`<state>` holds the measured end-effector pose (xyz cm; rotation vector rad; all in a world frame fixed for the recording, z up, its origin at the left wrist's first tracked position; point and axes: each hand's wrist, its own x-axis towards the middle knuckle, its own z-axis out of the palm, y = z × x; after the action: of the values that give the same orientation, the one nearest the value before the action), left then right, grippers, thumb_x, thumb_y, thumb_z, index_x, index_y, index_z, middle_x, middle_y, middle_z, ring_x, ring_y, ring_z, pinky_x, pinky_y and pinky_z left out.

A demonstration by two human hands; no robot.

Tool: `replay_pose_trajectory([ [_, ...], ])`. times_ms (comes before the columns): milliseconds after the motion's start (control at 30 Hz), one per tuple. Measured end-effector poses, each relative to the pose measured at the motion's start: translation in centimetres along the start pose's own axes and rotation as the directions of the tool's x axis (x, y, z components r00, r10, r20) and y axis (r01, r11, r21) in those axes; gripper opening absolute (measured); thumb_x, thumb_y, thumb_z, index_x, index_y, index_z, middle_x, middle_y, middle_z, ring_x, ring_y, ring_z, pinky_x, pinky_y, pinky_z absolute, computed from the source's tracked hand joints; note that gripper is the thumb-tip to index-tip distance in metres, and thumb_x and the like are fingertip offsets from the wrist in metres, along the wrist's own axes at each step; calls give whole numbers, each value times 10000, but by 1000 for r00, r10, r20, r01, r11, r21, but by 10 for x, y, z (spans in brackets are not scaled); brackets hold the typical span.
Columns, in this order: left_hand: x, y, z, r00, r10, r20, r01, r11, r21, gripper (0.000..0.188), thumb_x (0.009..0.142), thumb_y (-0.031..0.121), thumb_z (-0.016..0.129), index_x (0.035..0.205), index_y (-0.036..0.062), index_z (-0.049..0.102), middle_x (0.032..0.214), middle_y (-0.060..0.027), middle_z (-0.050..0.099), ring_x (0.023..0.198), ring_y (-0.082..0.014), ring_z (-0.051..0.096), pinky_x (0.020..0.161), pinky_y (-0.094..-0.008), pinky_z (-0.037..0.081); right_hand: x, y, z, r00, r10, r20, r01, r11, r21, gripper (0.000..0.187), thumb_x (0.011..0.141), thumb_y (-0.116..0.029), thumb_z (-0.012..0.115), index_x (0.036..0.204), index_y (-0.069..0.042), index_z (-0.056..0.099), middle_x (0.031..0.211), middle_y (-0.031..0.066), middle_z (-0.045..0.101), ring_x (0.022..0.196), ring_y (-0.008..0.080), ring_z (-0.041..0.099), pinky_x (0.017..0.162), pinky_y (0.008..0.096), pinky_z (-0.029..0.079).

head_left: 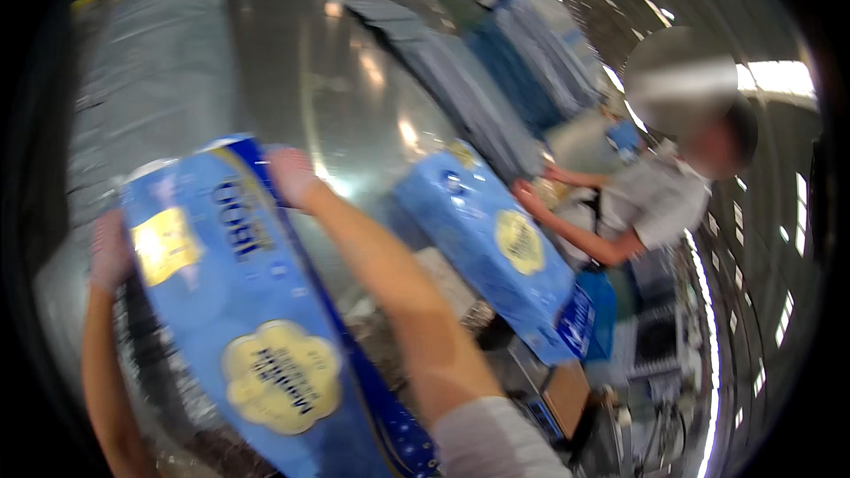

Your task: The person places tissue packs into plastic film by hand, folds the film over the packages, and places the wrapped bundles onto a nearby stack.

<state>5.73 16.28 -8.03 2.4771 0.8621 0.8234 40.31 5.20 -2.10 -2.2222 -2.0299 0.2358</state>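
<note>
A long blue plastic-wrapped pack (199,292), with pale yellow patches and a dark blue edge, stretches from the middle left to the lower edge; it looks like a pack of paper rolls. My left hand (111,252), in a thin pale glove, presses against its left side near the far end. On the opposite side my right hand (290,177), gloved alike, grips the far right corner. The pack is held between both hands, and its near end runs out of the picture. Right of my right forearm lies a second blue pack (482,235) of the same kind.
Flat grey plastic sheets or bags (159,80) cover the left of the shiny metal table (283,53). Another grey stack (447,71) lies farther right. A co-worker (633,204) in a light shirt reaches toward that stack. A cardboard box (565,397) stands at the lower right.
</note>
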Motion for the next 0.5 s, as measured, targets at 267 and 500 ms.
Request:
replay_pose_trajectory([
  [267, 18, -83, 16, 930, -363, 55, 349, 920, 176, 245, 829, 204, 544, 1009, 45, 593, 955, -135, 604, 850, -288, 564, 768, -373, 454, 53, 13, 34, 985, -153, 83, 168, 959, -228, 197, 695, -187, 674, 878, -123, 707, 923, 124, 681, 913, 288, 645, 758, 394, 502],
  [500, 12, -239, 28, 697, -715, 43, 445, 385, -808, 323, 921, 258, 439, 1127, 53, 581, 1066, -82, 608, 905, -177, 582, 820, -275, 472, 68, 10, 14, 999, -18, -37, 17, 1000, -18, 188, 706, -133, 628, 874, -112, 711, 904, 142, 673, 876, 303, 648, 740, 384, 522],
])
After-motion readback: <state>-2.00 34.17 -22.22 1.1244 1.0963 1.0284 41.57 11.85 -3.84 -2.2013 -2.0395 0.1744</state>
